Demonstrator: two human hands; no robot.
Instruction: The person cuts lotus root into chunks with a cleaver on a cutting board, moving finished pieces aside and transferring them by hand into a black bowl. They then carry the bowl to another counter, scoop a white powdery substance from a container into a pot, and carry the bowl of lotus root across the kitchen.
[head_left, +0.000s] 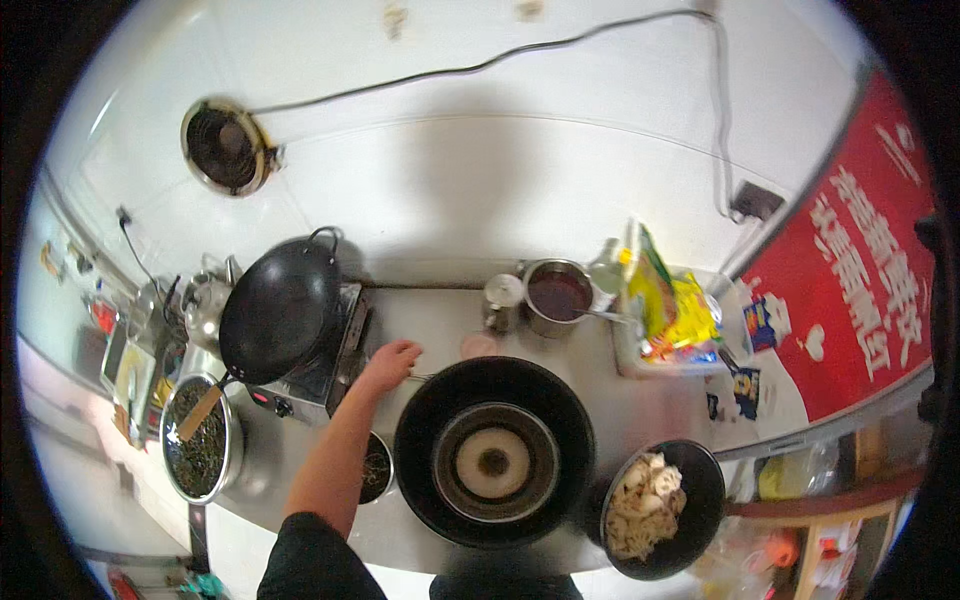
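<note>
My left hand (394, 365) reaches over the steel counter (431, 319), fingers curled, beside the upper left rim of a wide black pan (420, 457). A thin metal piece shows by the fingers; whether they hold it is unclear. Inside the pan sits a round metal bowl (551, 465) with a pale ring-shaped area around a dark centre. Left of the pan, a small bowl of dark strands (375, 469) is partly behind my forearm. To the right, a black bowl (701, 510) holds pale pieces of food (645, 506). My right hand is out of view.
A black wok (281, 311) leans over a portable stove (307, 394) at left, near a metal kettle (202, 311) and a steel bowl of dark leafy food (199, 442). Behind the pan stand a glass jar (502, 300) and a pot of dark liquid (559, 296); a packet-filled plastic bin (675, 364) is right.
</note>
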